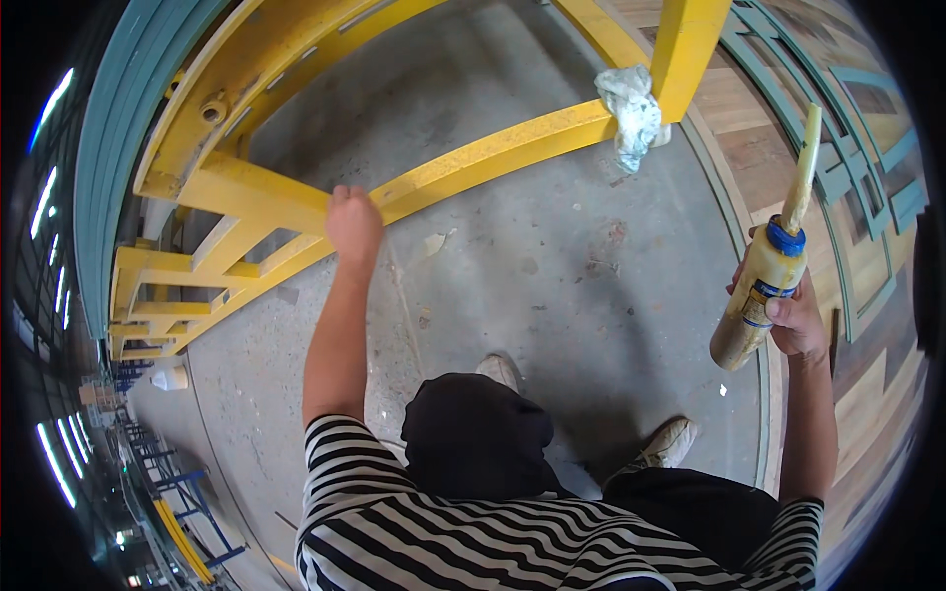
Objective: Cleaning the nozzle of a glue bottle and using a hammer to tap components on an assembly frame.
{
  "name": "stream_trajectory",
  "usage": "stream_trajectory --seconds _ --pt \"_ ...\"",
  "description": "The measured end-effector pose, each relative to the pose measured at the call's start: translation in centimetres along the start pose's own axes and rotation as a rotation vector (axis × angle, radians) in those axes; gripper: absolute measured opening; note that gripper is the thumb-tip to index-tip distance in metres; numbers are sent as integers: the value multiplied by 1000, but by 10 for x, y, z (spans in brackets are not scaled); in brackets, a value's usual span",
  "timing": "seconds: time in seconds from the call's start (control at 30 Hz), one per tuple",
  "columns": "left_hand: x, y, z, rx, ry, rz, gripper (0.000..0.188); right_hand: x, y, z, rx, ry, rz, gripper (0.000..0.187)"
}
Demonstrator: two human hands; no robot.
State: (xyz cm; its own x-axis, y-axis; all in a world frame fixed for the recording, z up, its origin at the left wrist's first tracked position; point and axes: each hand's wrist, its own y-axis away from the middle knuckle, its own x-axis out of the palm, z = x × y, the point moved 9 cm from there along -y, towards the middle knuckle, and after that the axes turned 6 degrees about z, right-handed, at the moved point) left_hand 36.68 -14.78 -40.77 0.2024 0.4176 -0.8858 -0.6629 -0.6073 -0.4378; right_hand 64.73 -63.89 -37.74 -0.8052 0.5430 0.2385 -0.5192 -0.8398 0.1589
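In my right hand [800,313] is a squeeze glue bottle [741,327], with fingers and thumb wrapped round its body. The bottle is tilted, its blue collar and long pale nozzle pointing up and away from me. My left hand [355,229] is closed with curled fingers, in front of the yellow metal frame [498,148]. Whether it touches the frame or holds anything small, I cannot make out. A crumpled, stained white rag [631,110] hangs over the frame's lower rail beside a yellow upright post [688,54].
Teal panels [133,118] are stacked at the far left on the yellow rack. Wood-look boards [857,409] lie at the right, with teal slatted frames [838,148] on them. A white container [169,378] stands on the grey floor [512,266] at the left, near a conveyor [182,537].
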Motion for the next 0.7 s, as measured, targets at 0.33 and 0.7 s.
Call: stream_trajectory --seconds 0.33,0.7 --pt "106 19 61 242 -173 305 46 -68 76 -74 72 -23 -295 58" --pt "40 0 -24 203 -204 406 33 -100 153 -152 -28 -262 -535 59"
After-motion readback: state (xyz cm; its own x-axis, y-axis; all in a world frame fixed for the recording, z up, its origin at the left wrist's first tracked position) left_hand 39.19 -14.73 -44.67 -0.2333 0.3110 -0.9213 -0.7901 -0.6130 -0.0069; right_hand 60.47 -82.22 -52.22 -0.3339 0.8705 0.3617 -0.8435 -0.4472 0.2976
